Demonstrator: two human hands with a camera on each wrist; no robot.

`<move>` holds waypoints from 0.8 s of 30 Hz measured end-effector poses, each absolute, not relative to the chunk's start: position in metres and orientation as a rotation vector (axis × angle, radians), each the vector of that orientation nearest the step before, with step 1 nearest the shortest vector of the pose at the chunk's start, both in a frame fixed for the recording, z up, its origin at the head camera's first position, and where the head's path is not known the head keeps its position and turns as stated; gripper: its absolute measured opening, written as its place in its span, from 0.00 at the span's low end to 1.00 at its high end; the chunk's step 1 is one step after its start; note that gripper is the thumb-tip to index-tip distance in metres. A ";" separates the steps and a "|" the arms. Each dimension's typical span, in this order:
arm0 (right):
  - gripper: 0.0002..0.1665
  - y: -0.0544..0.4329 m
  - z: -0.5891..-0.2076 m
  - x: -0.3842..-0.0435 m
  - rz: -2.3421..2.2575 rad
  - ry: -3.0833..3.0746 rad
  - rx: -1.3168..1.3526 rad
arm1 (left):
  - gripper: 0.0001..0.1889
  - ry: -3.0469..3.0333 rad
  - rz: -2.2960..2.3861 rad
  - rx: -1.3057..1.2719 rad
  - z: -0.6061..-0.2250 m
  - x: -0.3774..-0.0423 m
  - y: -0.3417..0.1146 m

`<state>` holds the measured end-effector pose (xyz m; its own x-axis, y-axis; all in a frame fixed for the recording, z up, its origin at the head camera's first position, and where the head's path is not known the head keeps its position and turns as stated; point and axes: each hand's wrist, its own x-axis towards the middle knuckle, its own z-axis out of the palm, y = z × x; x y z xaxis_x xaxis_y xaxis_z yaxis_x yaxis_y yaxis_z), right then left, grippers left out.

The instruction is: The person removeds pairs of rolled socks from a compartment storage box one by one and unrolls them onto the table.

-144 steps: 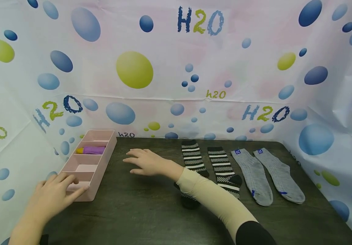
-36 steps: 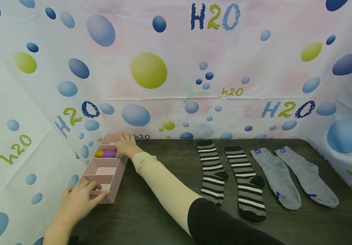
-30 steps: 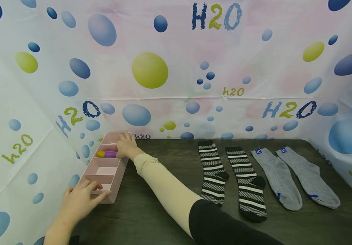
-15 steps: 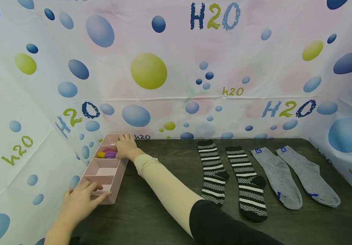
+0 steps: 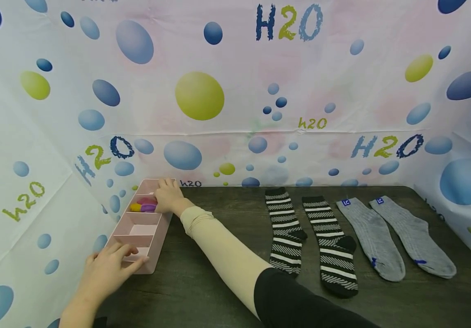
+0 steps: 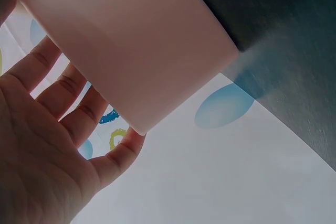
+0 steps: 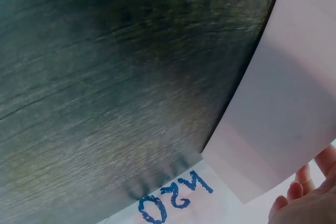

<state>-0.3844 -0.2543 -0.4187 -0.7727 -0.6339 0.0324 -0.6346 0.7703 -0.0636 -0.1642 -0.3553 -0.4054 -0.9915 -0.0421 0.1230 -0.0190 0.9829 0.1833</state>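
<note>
A long pink divided box (image 5: pixel 162 234) stands at the left of the dark table. My left hand (image 5: pixel 106 269) grips its near end, thumb at the right corner and fingers along the left side. In the left wrist view that hand's fingers (image 6: pixel 122 156) curl against the box's edge. My right hand (image 5: pixel 168 196) holds the far right rim, its fingers over the far end; the right wrist view shows these fingers (image 7: pixel 299 187) at the box's end, thumb hidden. A purple tube with a yellow cap (image 5: pixel 135 207) lies in the second compartment from the back, partly covered by my right hand.
Two black-and-white striped socks (image 5: pixel 284 223) lie right of the middle on the dark table (image 5: pixel 202 282). Two grey socks (image 5: pixel 372 241) with blue marks lie side by side further right. A white sheet with coloured bubbles (image 5: pixel 235 91) hangs behind and at the sides.
Since the oldest frame my right hand has moved left from over the table onto the box's far end. My left hand stays at the near end; during the last second both hands hold still.
</note>
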 end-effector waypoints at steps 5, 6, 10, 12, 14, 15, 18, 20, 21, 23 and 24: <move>0.12 -0.252 -0.420 -0.386 0.110 -2.936 1.064 | 0.26 -3.015 -0.279 0.052 -0.405 -0.165 -0.354; 0.12 -0.251 -0.420 -0.386 0.109 -2.934 1.067 | 0.26 -3.020 -0.281 0.053 -0.405 -0.165 -0.353; 0.13 -0.248 -0.419 -0.388 0.107 -2.911 1.090 | 0.27 -3.025 -0.286 0.051 -0.405 -0.166 -0.351; 0.12 -0.247 -0.419 -0.389 0.100 -2.885 1.110 | 0.27 -3.018 -0.290 0.048 -0.405 -0.166 -0.351; 0.12 -0.245 -0.418 -0.389 0.094 -2.858 1.128 | 0.26 -3.007 -0.299 0.045 -0.405 -0.165 -0.350; 0.12 -0.245 -0.418 -0.390 0.090 -2.846 1.135 | 0.26 -3.001 -0.302 0.043 -0.405 -0.165 -0.350; 0.12 -0.243 -0.413 -0.389 0.091 -2.815 1.140 | 0.25 -2.988 -0.310 0.039 -0.406 -0.164 -0.351; 0.13 -0.242 -0.409 -0.388 0.115 -2.796 1.141 | 0.25 -2.985 -0.306 0.038 -0.407 -0.164 -0.352; 0.13 -0.241 -0.406 -0.388 0.138 -2.788 1.148 | 0.25 -2.985 -0.300 0.039 -0.407 -0.164 -0.353; 0.14 -0.239 -0.401 -0.386 0.176 -2.770 1.164 | 0.24 -2.985 -0.295 0.041 -0.408 -0.164 -0.354; 0.14 -0.238 -0.398 -0.386 0.185 -2.761 1.174 | 0.24 -2.990 -0.292 0.042 -0.408 -0.164 -0.355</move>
<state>-0.3855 -0.2379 -0.3978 -0.6873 -0.7057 0.1723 -0.7223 0.6890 -0.0593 -0.1638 -0.3552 -0.4080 -0.9902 -0.0411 0.1336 -0.0144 0.9807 0.1948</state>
